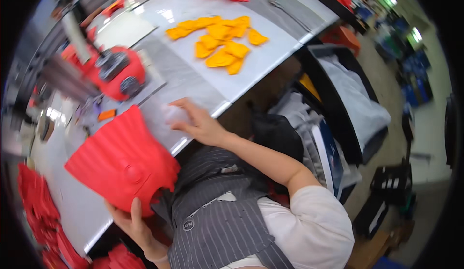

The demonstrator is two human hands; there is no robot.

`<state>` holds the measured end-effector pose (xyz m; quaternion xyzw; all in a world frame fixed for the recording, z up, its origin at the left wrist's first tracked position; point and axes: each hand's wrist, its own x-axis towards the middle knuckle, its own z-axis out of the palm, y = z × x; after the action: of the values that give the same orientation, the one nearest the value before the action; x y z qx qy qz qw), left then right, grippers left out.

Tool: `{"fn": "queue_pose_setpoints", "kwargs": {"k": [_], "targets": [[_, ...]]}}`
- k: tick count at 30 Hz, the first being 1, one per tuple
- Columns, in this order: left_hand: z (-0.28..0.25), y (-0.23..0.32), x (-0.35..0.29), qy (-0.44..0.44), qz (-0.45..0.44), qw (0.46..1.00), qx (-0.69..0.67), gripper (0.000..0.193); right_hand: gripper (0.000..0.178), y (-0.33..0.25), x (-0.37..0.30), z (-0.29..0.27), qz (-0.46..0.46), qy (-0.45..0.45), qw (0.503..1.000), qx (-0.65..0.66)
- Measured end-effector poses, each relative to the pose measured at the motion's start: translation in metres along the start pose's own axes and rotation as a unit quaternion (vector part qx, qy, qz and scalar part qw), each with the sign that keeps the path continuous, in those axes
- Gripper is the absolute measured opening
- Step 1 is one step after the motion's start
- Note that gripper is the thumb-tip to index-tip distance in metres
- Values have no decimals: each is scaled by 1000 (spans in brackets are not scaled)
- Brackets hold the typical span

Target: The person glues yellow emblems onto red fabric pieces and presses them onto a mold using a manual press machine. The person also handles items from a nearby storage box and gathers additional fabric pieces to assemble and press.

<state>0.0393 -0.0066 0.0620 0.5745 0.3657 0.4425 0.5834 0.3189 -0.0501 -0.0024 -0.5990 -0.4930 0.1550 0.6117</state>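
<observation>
My left hand (131, 224) grips the lower edge of a red ribbed piece (118, 153), thumb in front and fingers partly hidden beneath it. The piece has long folds, a round bump and a ragged edge on its right side; it leans over the table's front edge, near my apron. Just right of it, my right hand (200, 124) curls its thumb and fingers around a small whitish wad (174, 114), blurred, whose kind I cannot make out. An orange block (107, 115) lies on the table beyond the red piece.
Several yellow pieces (220, 39) lie on a white sheet. A round red part with grey pieces (129, 73) stands at the far left, near a metal post. Red pieces (38, 206) pile up at left. A dark bin with white lining (350, 95) stands right of the table.
</observation>
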Motion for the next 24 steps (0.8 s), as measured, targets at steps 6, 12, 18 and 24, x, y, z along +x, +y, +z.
{"fn": "queue_pose_setpoints", "kwargs": {"k": [6, 12, 18, 24], "targets": [[-41, -3, 17, -65, -129, 964, -224, 58, 33, -49, -22, 37, 106, 77, 974, 185], [-74, 1, 3, -47, -121, 956, -261, 59, 48, -87, -30, 79, 146, 30, 933, 327], [-90, -8, -5, -37, -148, 935, -320, 58, 50, -117, -29, 109, 88, -74, 975, 188], [-96, -8, -6, -37, -155, 930, -332, 57, 43, -124, -25, 124, 44, -118, 986, 106]]}}
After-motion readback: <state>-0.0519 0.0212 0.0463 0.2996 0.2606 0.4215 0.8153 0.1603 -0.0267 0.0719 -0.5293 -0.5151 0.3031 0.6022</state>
